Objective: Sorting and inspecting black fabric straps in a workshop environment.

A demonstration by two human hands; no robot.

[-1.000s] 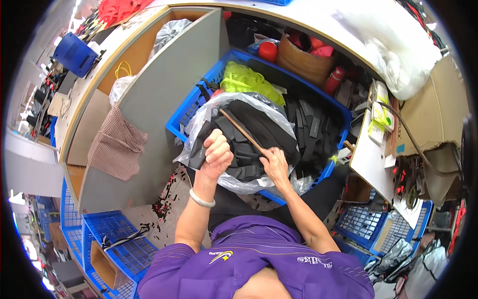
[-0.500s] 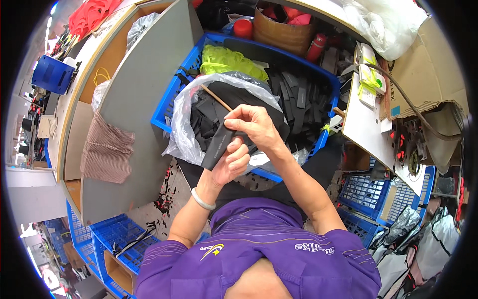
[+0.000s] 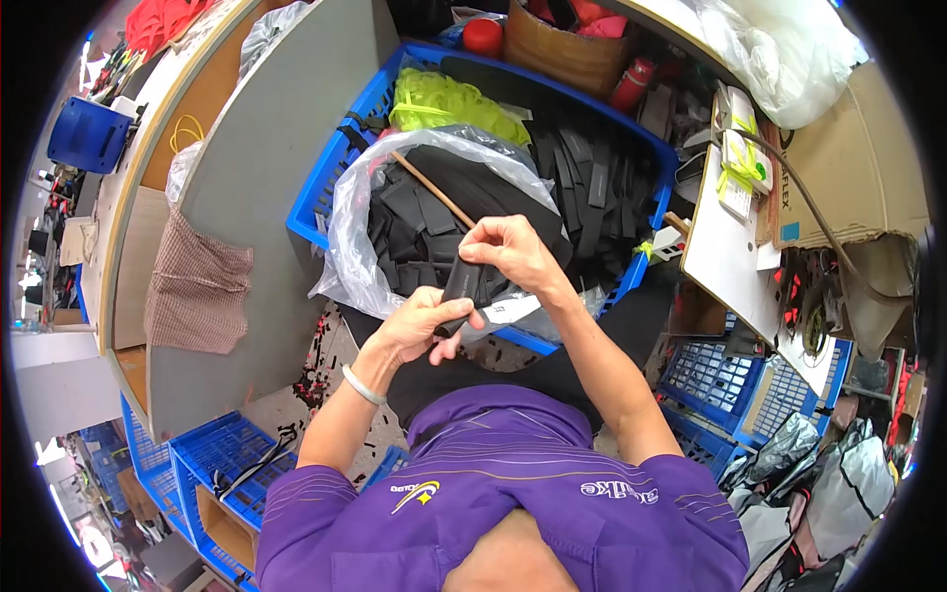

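A short black fabric piece (image 3: 464, 283) is held between my two hands, above an open clear plastic bag (image 3: 344, 217) full of black fabric pieces. My left hand (image 3: 409, 324) grips its lower end between thumb and fingers. Closed in a pinch, my right hand (image 3: 515, 255) holds its upper end. A thin wooden stick (image 3: 430, 185) slants from the bag's far left down to my right fingertips. Its near end is hidden there, so I cannot tell whether it goes inside the fabric. The bag sits in a blue plastic crate (image 3: 308, 202).
Yellow-green material (image 3: 449, 107) and loose black strips (image 3: 592, 183) share the crate. A grey panel (image 3: 261, 187) with a brown checked cloth (image 3: 200, 286) stands left. Beyond the crate is a cardboard container (image 3: 557, 54); to the right, a white board (image 3: 715, 242) and blue crates (image 3: 712, 373).
My left hand has shifted left and turned its fingers over the fabric piece's lower end. The piece looks folded or bunched shorter than before. My right hand keeps its pinch, slightly lower.
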